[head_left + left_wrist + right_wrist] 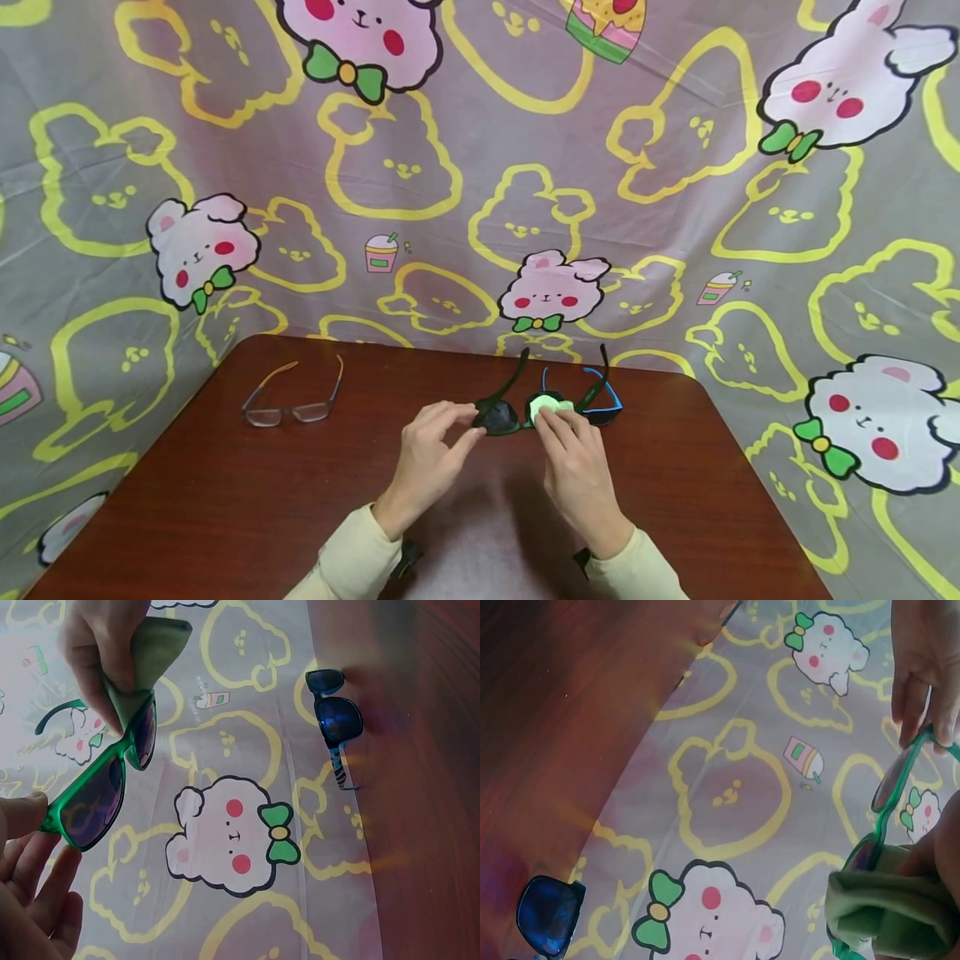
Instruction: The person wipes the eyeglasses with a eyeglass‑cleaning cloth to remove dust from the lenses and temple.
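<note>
Green-framed sunglasses point(498, 418) with dark lenses are held up above the table, their temples unfolded and pointing away. My left hand point(431, 454) pinches one end of the frame between thumb and fingers, as the left wrist view also shows. A pale green cloth point(546, 405) lies folded over the other lens. Fingers of my right hand point(581, 462) grip this cloth against the lens. In the right wrist view the cloth point(892, 911) is bunched around that lens and hides most of it.
Blue-framed sunglasses point(617, 397) rest on the table behind the held pair, partly hidden by it. Clear-lensed glasses point(288, 415) with open temples stand at the table's left. A patterned curtain point(420, 292) surrounds the brown table point(225, 500) at the back and sides.
</note>
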The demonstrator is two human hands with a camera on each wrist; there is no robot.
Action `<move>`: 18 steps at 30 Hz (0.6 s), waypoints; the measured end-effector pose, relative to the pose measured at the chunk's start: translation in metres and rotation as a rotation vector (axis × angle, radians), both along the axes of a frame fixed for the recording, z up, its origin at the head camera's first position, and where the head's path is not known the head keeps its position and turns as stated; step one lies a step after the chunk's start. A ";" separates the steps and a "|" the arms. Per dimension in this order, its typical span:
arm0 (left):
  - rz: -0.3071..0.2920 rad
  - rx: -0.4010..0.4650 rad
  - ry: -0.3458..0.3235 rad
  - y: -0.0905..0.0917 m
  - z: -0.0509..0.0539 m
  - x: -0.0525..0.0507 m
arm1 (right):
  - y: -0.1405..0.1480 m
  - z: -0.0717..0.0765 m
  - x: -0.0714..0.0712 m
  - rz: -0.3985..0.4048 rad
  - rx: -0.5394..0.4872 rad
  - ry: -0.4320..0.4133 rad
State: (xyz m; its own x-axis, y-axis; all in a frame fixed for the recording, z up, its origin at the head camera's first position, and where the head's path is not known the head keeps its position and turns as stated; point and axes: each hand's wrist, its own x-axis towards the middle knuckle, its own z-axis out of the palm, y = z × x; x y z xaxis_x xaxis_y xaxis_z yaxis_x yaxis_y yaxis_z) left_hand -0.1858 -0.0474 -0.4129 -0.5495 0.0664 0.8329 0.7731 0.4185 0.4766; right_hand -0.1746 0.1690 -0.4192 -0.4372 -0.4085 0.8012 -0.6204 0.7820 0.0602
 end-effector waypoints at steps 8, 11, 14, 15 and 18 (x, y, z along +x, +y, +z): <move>-0.007 0.007 0.028 0.001 0.000 0.000 | 0.000 0.002 0.002 -0.023 0.036 -0.015; -0.006 0.007 0.039 0.002 0.000 0.000 | -0.001 0.002 0.002 -0.064 0.036 -0.003; -0.004 0.005 0.053 0.004 0.000 0.001 | -0.003 0.003 0.003 -0.109 0.031 -0.012; -0.005 0.002 0.062 0.005 -0.001 0.001 | -0.003 0.003 0.003 -0.119 0.025 -0.015; -0.014 -0.009 0.077 0.008 -0.002 0.002 | -0.005 0.004 0.003 -0.125 0.000 -0.026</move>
